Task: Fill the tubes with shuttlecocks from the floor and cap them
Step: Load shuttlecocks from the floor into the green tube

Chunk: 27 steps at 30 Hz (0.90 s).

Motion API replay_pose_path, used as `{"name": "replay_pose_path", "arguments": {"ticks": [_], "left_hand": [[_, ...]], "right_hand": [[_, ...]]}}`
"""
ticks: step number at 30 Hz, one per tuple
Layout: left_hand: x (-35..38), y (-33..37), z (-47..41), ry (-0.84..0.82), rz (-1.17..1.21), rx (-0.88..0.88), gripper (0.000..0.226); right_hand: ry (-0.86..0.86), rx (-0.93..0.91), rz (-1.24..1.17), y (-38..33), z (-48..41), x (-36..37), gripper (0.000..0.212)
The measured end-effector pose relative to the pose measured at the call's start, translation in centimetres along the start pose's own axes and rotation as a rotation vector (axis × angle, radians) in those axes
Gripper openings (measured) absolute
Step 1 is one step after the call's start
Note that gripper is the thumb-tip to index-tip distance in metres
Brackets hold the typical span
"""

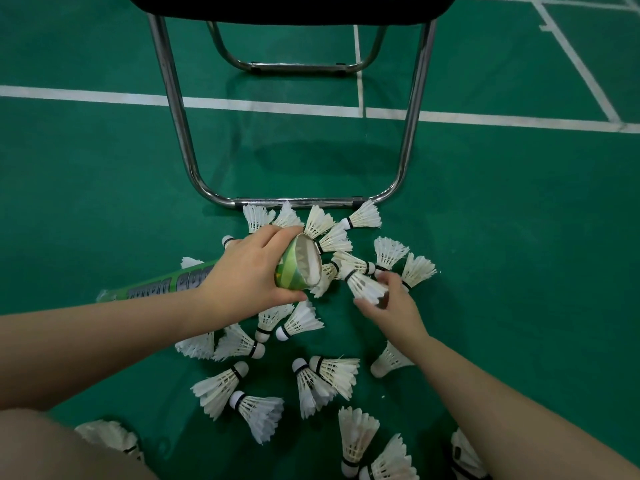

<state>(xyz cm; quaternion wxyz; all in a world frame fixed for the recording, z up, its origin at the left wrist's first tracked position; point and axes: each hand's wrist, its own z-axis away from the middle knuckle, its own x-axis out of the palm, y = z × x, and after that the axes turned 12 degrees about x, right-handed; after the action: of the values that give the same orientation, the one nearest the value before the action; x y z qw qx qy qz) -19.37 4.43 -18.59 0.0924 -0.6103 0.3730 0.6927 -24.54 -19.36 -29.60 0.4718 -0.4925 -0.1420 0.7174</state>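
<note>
My left hand (254,271) grips a green cardboard tube (162,282) near its open mouth (308,263), which points right; white feathers show inside it. My right hand (391,304) pinches one white shuttlecock (363,284) by its feather skirt, cork end aimed toward the tube mouth, a short gap away. Several more white shuttlecocks (332,375) lie scattered on the green floor around and below both hands. No cap is visible.
A chair with a chrome tube frame (298,202) stands just beyond the pile, its front floor bar touching the farthest shuttlecocks. White court lines (242,105) cross the green floor behind it. My knee (52,448) fills the bottom left corner.
</note>
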Motion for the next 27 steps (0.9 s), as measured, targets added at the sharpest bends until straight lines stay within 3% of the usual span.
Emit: {"name": "replay_pose_path", "arguments": {"ticks": [4, 8, 11, 15, 20, 24, 27], "left_hand": [[-0.3, 0.0, -0.2, 0.003, 0.000, -0.012, 0.094], [-0.6, -0.2, -0.2, 0.016, 0.010, -0.023, 0.092], [-0.6, -0.2, 0.0, 0.035, 0.007, -0.006, 0.091], [-0.8, -0.2, 0.2, 0.053, 0.000, -0.010, 0.092], [-1.0, -0.4, 0.4, 0.112, 0.000, -0.010, 0.089], [-1.0, -0.6, 0.4, 0.103, -0.003, -0.017, 0.093], [-1.2, -0.5, 0.3, 0.099, 0.000, -0.026, 0.092]], "right_hand": [[0.071, -0.242, -0.218, -3.9, 0.8, -1.6, 0.041], [-0.020, -0.466, -0.461, -9.2, 2.5, -2.5, 0.031], [-0.121, -0.518, -0.341, -11.4, 3.4, -2.1, 0.031], [-0.122, -0.461, -0.149, -12.0, 4.0, -0.4, 0.058], [-0.136, -0.457, -0.181, -11.3, 4.8, 1.0, 0.087], [-0.014, -0.570, -0.185, -10.3, 5.1, 0.9, 0.058], [0.069, -0.644, -0.117, -9.7, 5.0, 1.4, 0.049]]}}
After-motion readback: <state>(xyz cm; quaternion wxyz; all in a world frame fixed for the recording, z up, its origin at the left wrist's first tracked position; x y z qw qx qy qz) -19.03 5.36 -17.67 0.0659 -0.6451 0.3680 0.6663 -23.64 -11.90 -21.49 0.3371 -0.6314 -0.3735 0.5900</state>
